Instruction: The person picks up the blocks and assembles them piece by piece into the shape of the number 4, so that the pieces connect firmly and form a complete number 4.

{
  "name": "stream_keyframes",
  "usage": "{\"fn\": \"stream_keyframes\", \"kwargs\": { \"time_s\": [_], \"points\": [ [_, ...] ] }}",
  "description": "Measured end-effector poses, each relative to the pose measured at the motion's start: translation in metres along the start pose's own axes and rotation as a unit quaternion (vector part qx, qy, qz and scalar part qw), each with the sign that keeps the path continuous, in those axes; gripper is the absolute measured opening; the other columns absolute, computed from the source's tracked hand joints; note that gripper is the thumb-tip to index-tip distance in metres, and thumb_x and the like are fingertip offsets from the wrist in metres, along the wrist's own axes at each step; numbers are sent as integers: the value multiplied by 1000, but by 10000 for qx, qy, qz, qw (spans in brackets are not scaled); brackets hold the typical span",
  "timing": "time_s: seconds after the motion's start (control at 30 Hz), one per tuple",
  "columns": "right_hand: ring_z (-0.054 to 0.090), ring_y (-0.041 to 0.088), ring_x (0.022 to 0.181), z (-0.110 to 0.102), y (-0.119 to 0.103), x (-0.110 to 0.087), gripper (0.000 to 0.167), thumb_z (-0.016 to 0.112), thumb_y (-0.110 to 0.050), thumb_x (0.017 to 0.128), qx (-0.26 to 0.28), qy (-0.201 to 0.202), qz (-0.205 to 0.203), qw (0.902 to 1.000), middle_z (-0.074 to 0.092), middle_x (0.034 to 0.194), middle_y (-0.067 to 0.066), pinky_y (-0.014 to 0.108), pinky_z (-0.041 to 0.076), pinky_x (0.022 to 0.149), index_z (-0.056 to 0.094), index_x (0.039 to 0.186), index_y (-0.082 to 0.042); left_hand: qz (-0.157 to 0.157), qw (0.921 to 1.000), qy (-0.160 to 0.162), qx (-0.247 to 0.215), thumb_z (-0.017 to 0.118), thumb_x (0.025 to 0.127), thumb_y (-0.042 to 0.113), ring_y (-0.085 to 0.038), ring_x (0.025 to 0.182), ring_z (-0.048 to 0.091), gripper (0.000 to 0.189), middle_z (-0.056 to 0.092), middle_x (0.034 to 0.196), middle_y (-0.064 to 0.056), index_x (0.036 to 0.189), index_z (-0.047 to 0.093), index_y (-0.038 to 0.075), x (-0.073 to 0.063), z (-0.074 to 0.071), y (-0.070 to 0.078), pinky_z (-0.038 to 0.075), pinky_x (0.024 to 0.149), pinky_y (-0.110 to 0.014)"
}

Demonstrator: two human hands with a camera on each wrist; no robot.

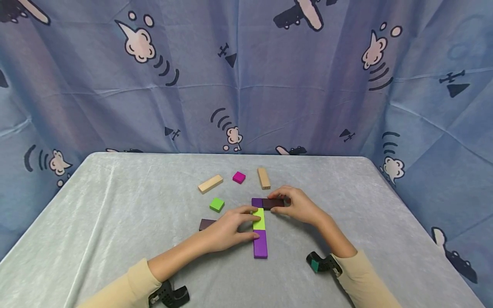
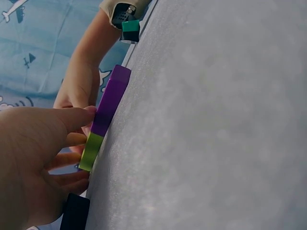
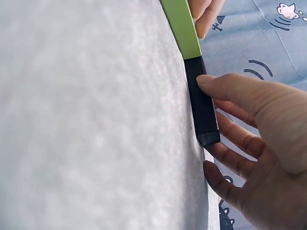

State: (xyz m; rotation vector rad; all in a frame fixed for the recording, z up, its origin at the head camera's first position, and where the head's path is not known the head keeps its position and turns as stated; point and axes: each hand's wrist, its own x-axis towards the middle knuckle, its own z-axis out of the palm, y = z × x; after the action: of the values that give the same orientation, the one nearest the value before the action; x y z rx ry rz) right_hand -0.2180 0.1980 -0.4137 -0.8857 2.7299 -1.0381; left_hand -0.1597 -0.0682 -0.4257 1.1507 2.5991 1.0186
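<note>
A lime block (image 1: pixel 260 222) and a long purple block (image 1: pixel 260 248) lie end to end in a column on the table. At the column's far end sits another purple block (image 1: pixel 256 202), with a dark brown block (image 1: pixel 274 204) reaching right from it. My right hand (image 1: pixel 302 207) pinches the dark brown block, thumb on its near side and fingers on the far side, as the right wrist view confirms. My left hand (image 1: pixel 225 230) lies left of the column. Its fairly straight fingers touch the lime block, while its thumb (image 2: pixel 79 117) rests against the purple block.
Two pale wooden blocks, one at the left (image 1: pixel 210 184) and one at the right (image 1: pixel 263 178), lie farther back with a magenta block (image 1: pixel 239 177) between them. A green block (image 1: pixel 217 205) and a partly covered dark block (image 1: pixel 206 224) are near my left hand. Behind the table (image 1: pixel 135 205) hangs a blue curtain (image 1: pixel 269 107).
</note>
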Motion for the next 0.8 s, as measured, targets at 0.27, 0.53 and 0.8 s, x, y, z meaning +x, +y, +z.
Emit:
{"fn": "stream_keyframes", "kwargs": {
  "time_s": [0.27, 0.53, 0.8],
  "points": [
    [64, 25, 99, -1, -2, 0, 30, 84, -10, 91, 23, 33, 8, 10000, 73, 112, 11, 35, 52, 81, 76, 118, -1, 17, 10000, 9, 17, 73, 102, 26, -31, 143, 53, 43, 56, 153, -16, 137, 69, 3, 0, 0, -1, 44, 118, -47],
    [67, 28, 101, -2, -6, -2, 28, 82, -9, 92, -35, 132, -19, 9999, 73, 114, 11, 42, 55, 85, 76, 118, -2, -8, 10000, 0, -12, 74, 101, 25, -30, 143, 53, 42, 56, 153, -16, 137, 69, 3, 0, 0, 0, 44, 118, -46],
    [66, 27, 101, -3, -12, -2, 28, 82, -11, 92, -196, 266, -153, 9993, 74, 116, 11, 46, 56, 86, 76, 118, -3, -55, 10000, -30, -15, 74, 101, 25, -31, 144, 52, 43, 55, 154, -16, 138, 69, 3, 0, 0, 1, 43, 119, -47]
  ]
}}
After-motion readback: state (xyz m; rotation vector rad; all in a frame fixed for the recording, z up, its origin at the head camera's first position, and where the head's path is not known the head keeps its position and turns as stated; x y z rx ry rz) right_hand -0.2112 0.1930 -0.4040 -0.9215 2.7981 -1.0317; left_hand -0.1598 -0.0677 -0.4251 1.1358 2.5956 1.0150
